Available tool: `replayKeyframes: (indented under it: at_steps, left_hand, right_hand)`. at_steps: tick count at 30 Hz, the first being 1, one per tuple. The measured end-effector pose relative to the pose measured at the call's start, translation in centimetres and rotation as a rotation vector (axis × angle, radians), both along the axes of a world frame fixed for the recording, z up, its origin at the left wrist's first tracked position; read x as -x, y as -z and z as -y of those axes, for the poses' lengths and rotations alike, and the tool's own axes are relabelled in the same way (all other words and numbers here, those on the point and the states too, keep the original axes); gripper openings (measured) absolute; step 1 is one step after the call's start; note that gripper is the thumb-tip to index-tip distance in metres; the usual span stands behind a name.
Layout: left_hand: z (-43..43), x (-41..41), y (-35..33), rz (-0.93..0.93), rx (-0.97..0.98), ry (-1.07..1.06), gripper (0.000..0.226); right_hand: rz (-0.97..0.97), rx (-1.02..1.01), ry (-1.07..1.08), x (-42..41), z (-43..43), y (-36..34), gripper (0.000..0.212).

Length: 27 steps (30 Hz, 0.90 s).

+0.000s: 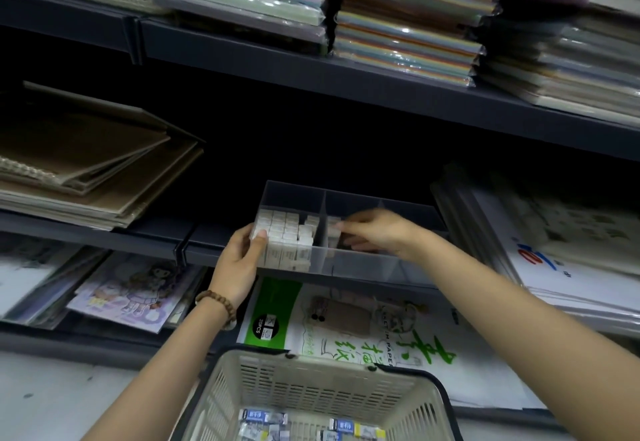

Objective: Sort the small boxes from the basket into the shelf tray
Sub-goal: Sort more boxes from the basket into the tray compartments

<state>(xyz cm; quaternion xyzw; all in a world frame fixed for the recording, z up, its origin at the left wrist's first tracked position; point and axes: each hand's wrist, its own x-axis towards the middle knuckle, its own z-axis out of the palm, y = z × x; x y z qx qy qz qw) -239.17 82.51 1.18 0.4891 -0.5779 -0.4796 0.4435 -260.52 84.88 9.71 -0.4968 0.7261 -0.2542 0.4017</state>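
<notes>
- The right hand (374, 232) pinches a box (333, 230), upright, in the middle compartment of the tray (346, 265), against the divider
- The left hand (242, 257) grips the tray's left corner
- More boxes (263, 418) lie in the basket (311, 388), below both hands

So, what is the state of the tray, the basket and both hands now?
Clear plastic divided tray: on the shelf, left compartment nearly full of small white boxes.
Beige slotted plastic basket: a few blue-labelled small boxes lie inside.
Left hand: grips the tray's left front corner.
Right hand: pinches one white box in the middle compartment.
</notes>
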Motion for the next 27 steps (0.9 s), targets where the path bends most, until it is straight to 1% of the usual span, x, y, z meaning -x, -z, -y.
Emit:
replayKeyframes:
  at_steps: [3,5,7,9,10,12,14,16,17,18,19,20,21,22,24,26,27]
  left_hand:
    - [-1.7,-0.8,0.4,-0.003,0.030,0.023,0.044]
    - [-3.6,-1.4,1.6,0.038,0.044,0.023,0.050]
    - [-5.7,-2.1,3.4,0.134,0.023,0.047,0.058]
    - [-7.8,-2.5,5.6,0.244,-0.047,0.119,0.064]
    - [-8.8,-2.4,6.9,0.299,-0.093,0.167,0.065]
    - [-10.8,-2.2,9.7,0.432,-0.193,0.276,0.062]
    - [-12.6,-1.9,13.0,0.567,-0.326,0.403,0.064]
    - [-14.2,-1.7,16.4,0.708,-0.445,0.514,0.064]
    - [-15.0,-1.5,18.0,0.735,-0.501,0.543,0.063]
    - [-15.6,-1.4,19.2,0.726,-0.576,0.544,0.059]
    - [-16.2,-1.3,20.6,0.688,-0.646,0.526,0.051]
    - [-16.8,-1.2,21.9,0.676,-0.709,0.520,0.039]
    - [-17.5,-1.2,23.3,0.684,-0.739,0.556,0.022]
    - [-18.0,-1.0,24.2,0.713,-0.750,0.599,0.015]
    - [-18.8,-0.6,26.0,0.748,-0.790,0.649,0.018]
    - [-18.9,-0.4,27.4,0.726,-0.838,0.627,0.017]
    - [-18.7,-0.3,28.1,0.721,-0.845,0.611,0.018]
  right_hand:
    - [-0.080,0.284,-0.027,0.2,-3.8,-1.0,0.046]
    - [-0.008,0.398,-0.035,0.6,-6.8,-0.6,0.034]
    - [0.139,0.388,-0.008,0.9,-9.8,1.4,0.022]
    - [0.262,0.265,0.046,1.1,-12.0,5.5,0.019]
    - [0.268,0.162,0.064,1.1,-12.9,8.1,0.020]
    - [0.181,-0.080,0.065,1.2,-14.9,13.9,0.026]
    - [0.105,-0.306,0.032,1.4,-17.0,19.7,0.028]
    - [0.087,-0.496,0.010,1.6,-19.2,24.6,0.025]
    - [0.090,-0.563,0.020,1.7,-20.3,26.7,0.023]
    - [0.094,-0.606,0.032,1.8,-21.2,28.6,0.022]
    - [0.097,-0.633,0.045,1.9,-22.1,30.5,0.026]
    - [0.105,-0.655,0.060,2.1,-22.9,32.3,0.029]
    - [0.118,-0.675,0.079,2.1,-23.6,33.6,0.031]
    - [0.126,-0.688,0.094,2.1,-24.2,34.6,0.032]
    - [0.113,-0.670,0.135,2.1,-24.9,36.4,0.033]
    - [0.105,-0.587,0.206,2.2,-25.1,37.4,0.036]
    - [0.133,-0.545,0.245,2.2,-25.1,37.9,0.038]
